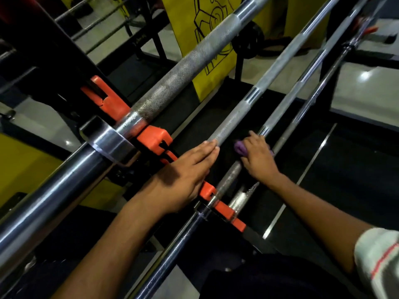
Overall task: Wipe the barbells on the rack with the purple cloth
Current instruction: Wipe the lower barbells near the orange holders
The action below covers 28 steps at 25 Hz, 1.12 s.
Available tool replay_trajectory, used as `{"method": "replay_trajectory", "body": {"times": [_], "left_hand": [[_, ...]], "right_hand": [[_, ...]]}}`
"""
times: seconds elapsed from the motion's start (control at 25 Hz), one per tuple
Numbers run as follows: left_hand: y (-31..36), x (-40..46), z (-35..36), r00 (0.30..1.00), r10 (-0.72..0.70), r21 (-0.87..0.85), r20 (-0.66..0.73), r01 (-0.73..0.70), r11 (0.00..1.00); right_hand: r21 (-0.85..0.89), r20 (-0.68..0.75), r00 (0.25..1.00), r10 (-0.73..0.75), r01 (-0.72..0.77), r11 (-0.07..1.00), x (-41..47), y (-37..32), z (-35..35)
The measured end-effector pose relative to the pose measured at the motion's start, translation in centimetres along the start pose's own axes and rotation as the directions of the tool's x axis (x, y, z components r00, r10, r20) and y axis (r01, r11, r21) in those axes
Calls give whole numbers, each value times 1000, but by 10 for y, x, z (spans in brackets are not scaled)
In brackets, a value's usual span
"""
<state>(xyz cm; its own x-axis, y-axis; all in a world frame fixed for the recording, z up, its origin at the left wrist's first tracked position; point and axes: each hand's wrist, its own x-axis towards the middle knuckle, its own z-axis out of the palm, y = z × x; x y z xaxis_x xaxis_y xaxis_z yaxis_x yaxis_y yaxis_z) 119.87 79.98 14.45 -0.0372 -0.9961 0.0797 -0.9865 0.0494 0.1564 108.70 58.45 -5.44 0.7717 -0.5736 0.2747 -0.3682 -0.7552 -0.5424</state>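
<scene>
The right hand (258, 157) grips the purple cloth (240, 148) bunched around the third barbell (280, 111), at 3 o'clock of the flat-fingered left hand (190, 169) steadying the second barbell (231, 124). Best wrap fully, slide toward 1 o'clock, pressing into the knurling.

The right hand (259, 157) hides most of the purple cloth (240, 147).

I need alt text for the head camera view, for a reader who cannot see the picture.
A person's right hand grips a purple cloth around a steel barbell on a rack with orange holders. The left hand rests flat, fingers straight, on the neighbouring barbell, and a thicker barbell crosses nearer the camera.
</scene>
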Motion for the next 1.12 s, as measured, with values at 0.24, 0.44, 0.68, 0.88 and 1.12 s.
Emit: {"method": "replay_trajectory", "body": {"times": [0.24, 0.44, 0.68, 0.88, 1.12], "left_hand": [[-4, 46, 18, 993, -96, -54, 66, 100, 994], [-5, 58, 23, 984, -152, -37, 95, 156, 987], [-6, 58, 25, 985, -153, -34, 77, 156, 987], [-4, 59, 22, 984, -151, -5, 93, 152, 988], [-3, 60, 23, 985, -152, -6, 84, 153, 988]], "right_hand": [[260, 149, 946, -289, 244, 934, -90, -59, 36], [867, 256, 865, 433, -403, 292, -91, -66, -32], [810, 585, 311, 749, -173, -560, -57, -26, -28], [811, 542, 407, 735, -26, -584, 39, -20, -5], [707, 707, 369, 603, -335, -623, -34, -88, 47]]}}
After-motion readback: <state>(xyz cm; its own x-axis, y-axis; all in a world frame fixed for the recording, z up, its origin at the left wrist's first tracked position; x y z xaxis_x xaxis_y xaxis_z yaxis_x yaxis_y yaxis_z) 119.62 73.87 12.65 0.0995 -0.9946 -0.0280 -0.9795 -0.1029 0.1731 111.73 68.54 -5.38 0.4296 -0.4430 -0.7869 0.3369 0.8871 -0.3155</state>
